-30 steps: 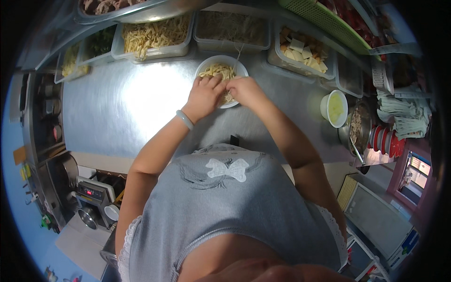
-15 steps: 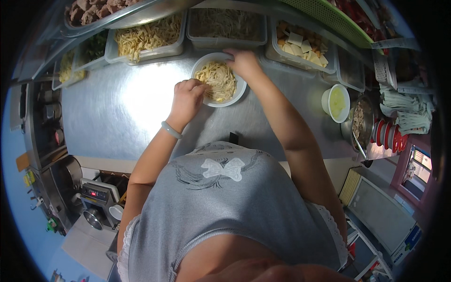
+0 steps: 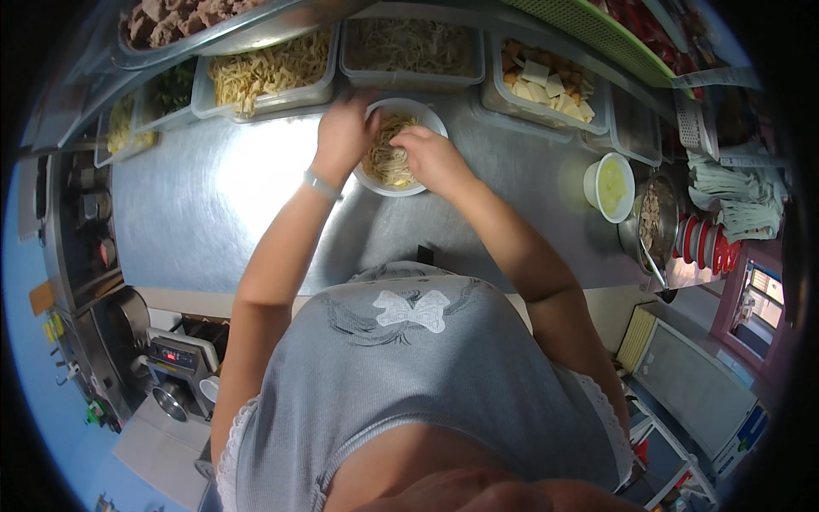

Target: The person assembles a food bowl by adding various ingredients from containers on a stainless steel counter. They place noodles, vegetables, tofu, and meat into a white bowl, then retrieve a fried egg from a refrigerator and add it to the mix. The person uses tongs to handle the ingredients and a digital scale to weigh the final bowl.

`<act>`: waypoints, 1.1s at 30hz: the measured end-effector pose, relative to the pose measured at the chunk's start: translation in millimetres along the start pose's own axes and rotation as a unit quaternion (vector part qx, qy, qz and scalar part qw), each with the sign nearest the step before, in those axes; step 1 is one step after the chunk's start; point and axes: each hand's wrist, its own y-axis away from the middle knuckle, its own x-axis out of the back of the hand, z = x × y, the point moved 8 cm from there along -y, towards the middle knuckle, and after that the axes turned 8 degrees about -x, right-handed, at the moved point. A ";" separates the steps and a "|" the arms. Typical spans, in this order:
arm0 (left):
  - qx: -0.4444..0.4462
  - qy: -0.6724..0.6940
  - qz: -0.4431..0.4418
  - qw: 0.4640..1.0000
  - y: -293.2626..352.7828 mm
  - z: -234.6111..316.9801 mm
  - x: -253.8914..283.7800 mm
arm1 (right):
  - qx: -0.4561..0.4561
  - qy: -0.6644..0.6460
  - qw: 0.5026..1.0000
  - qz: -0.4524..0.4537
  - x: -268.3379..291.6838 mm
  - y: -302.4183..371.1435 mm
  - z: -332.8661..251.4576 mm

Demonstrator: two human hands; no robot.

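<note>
While the white bowl of noodles sits mid-counter before tubs of noodles and tofu, the left hand grasps its far-left rim; the right hand, earlier beyond it, now pinches noodles inside.

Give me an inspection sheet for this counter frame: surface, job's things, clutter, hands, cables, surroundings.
Surface: steel counter, shiny, strong glare patch at left of the bowl.
Job's things: white bowl holding pale noodles, near the counter's far edge.
Clutter: clear tubs along the back with noodles, finer strands and cut cubes; a white cup of yellow liquid; a metal pot at right.
Hands: left hand on the bowl's left rim; right hand over the noodles, fingers down in them.
Cables: nothing seen.
Surroundings: stacked red-and-white dishes and folded cloths at right; small appliance below the counter at left.
</note>
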 end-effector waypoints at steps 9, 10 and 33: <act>-0.263 -0.188 -0.127 0.938 -108.7 -30.2 -46.0 | -0.034 -0.055 0.998 -0.027 -3.4 -1.0 13.2; -0.266 -0.200 -0.136 0.933 -119.0 -29.7 -46.4 | -0.048 -0.087 0.994 -0.052 -4.6 -1.6 13.6; -0.225 0.075 -0.165 0.957 28.6 31.6 -29.5 | -0.047 -0.070 0.990 0.117 8.4 28.6 14.0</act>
